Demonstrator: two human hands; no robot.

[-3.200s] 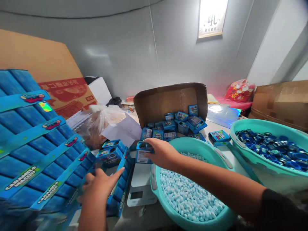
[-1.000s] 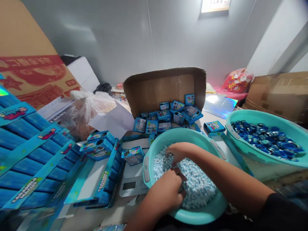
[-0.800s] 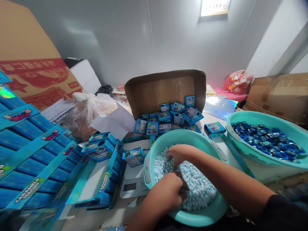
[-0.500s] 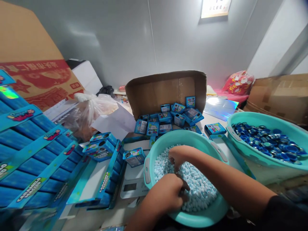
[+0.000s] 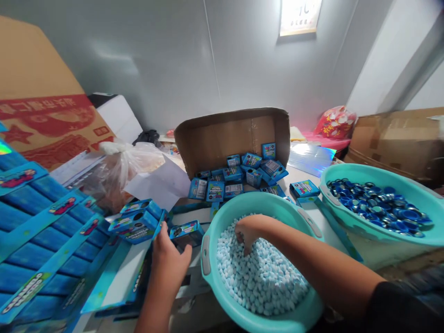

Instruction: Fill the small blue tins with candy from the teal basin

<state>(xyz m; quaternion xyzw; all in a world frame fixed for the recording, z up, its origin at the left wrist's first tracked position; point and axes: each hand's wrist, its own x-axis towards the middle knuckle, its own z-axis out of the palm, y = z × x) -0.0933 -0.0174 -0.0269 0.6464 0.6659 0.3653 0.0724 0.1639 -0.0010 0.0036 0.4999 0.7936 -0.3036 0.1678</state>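
Observation:
My right hand [image 5: 247,231] reaches into a teal basin [image 5: 301,216] full of small pale blue candies [image 5: 263,277], its fingers curled down into them. My left hand [image 5: 169,263] is left of the basin, palm down over a white scale [image 5: 194,287]. Its thumb and forefinger bracket the near side of a small open blue box [image 5: 185,230] that stands on the scale. What lies under the palm is hidden.
A second teal basin [image 5: 342,221] at right holds blue caps [image 5: 374,203]. An open cardboard carton [image 5: 229,134] behind spills several small blue boxes [image 5: 236,178]. Blue display trays [image 5: 52,240] are stacked at left, with a plastic bag [image 5: 128,166] and large cartons [image 5: 391,138] beyond.
The small box was set on the scale, then both hands went into the candies. My left hand has since left the basin and moved left to the box; my right hand stays in the candies.

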